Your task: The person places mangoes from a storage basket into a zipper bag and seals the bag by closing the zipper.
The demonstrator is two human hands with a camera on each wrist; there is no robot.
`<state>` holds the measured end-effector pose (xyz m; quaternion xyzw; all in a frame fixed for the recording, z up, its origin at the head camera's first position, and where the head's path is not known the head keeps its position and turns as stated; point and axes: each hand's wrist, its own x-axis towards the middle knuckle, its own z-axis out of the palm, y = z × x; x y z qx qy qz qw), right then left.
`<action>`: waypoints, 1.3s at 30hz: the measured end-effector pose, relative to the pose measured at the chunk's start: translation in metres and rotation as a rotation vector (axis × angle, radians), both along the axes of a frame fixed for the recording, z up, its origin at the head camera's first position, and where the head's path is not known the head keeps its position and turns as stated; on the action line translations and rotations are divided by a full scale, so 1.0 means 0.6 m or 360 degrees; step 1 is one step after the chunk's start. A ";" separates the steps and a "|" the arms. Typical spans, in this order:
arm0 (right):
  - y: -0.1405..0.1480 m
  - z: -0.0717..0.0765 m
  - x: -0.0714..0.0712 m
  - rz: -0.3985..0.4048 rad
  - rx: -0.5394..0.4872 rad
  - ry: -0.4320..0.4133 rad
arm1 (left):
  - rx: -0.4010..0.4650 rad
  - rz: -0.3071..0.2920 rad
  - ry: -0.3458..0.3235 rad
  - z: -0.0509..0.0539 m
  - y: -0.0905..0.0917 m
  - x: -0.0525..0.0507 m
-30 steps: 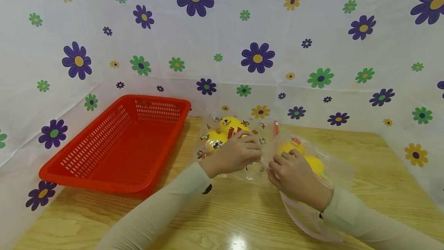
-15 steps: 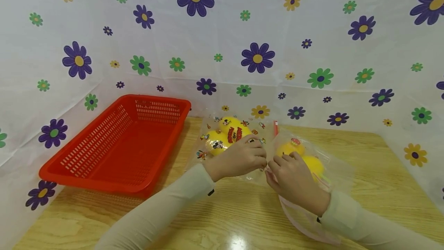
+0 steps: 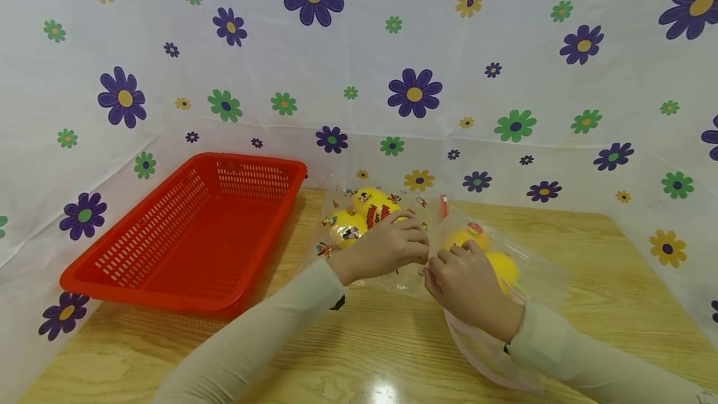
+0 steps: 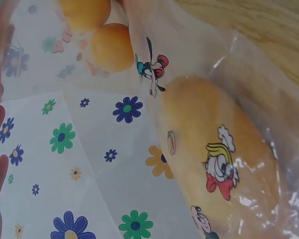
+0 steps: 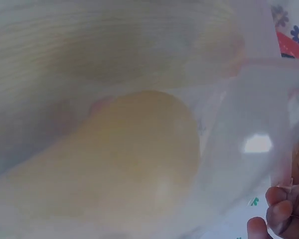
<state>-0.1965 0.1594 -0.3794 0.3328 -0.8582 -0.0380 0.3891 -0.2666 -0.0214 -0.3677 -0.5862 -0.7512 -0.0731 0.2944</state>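
A clear plastic bag point(image 3: 325, 235) printed with cartoon figures holds smooth yellow rounded things point(image 3: 343, 227) in the head view. To its right lies a second clear plastic bag point(image 3: 541, 276), with a pale pink edge and more yellow rounded things point(image 3: 502, 267) inside. My left hand point(image 3: 387, 247) reaches over the printed bag, its curled fingers close to the right hand. My right hand point(image 3: 468, 282) pinches the pink-edged bag near its left side. What the left fingertips hold is hidden. Fingers point(image 5: 284, 211) touch the film in the right wrist view.
A red slotted plastic basket point(image 3: 224, 248) stands on the left of the wooden table point(image 3: 348, 354). A small red strip point(image 3: 444, 206) sticks up behind the bags. A white cloth point(image 3: 252, 48) with flowers encloses the back and sides.
Both hands stay close together at the bags' meeting edges. The left hand has shifted slightly right since one second ago; the right hand moved slightly left in view. The basket stays put.
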 end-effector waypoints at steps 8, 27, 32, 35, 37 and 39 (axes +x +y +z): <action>0.004 -0.001 -0.005 0.0047 0.0020 0.0040 | -0.0062 0.0080 0.0104 0.004 -0.010 -0.005; 0.018 -0.003 0.011 -0.0007 0.0123 -0.0065 | -0.0225 0.0265 0.0127 0.010 -0.034 -0.022; 0.020 -0.006 0.013 0.0010 0.0126 -0.0068 | -0.0239 0.0288 0.0155 0.010 -0.036 -0.027; 0.020 -0.006 0.014 0.0028 0.0112 -0.0054 | -0.0249 0.0315 0.0195 0.012 -0.035 -0.033; 0.020 -0.006 0.014 0.0042 0.0103 -0.0045 | -0.0254 0.0326 0.0214 0.013 -0.034 -0.037; 0.020 -0.006 0.015 0.0050 0.0095 -0.0039 | -0.0260 0.0334 0.0229 0.017 -0.033 -0.039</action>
